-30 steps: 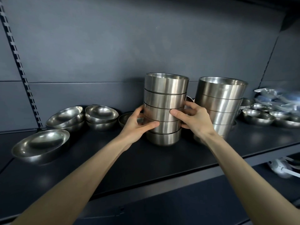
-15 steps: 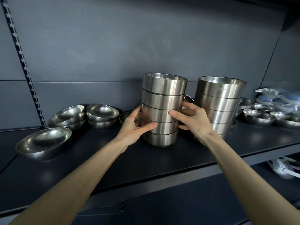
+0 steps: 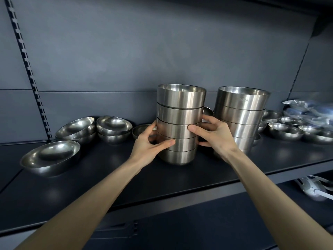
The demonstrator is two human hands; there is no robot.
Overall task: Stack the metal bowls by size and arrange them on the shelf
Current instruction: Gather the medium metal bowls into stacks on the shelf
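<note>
Center of shelf (image 3: 108, 181): middle stack (image 3: 180, 123), five straight-sided steel bowls nested upright. Its base is at the shelf surface; can't tell if its full weight is down.

The left hand (image 3: 148, 147) grips the stack's left side low down. Its thumb lies across the front of the fourth bowl from the top, and its fingers (image 3: 152, 128) curl round the far left side. The right hand (image 3: 215, 137) grips the right side a bit higher, with the thumb on the front at the third bowl and the fingers wrapped round the right side. Both hands are closed on the stack, forearms reaching in from near.

The right stack (image 3: 241, 114) holds wider bowls of the same shape and stands just right of the middle stack, not touching it. Its lower part is hidden by the right hand, so the bowl count is unclear.

Left side: a single shallow bowl (image 3: 50, 157) sits tilted near the left. Farther back are two low piles of shallow bowls (image 3: 75, 129) and (image 3: 114, 128), side by side. A small bowl (image 3: 140, 129) sits just behind the left hand, partly hidden.

Far right: a cluster of small bowls (image 3: 284, 130), with plastic packets (image 3: 306, 110) behind them — blurred. A white object (image 3: 315, 190) lies on the lower level at right.
</note>
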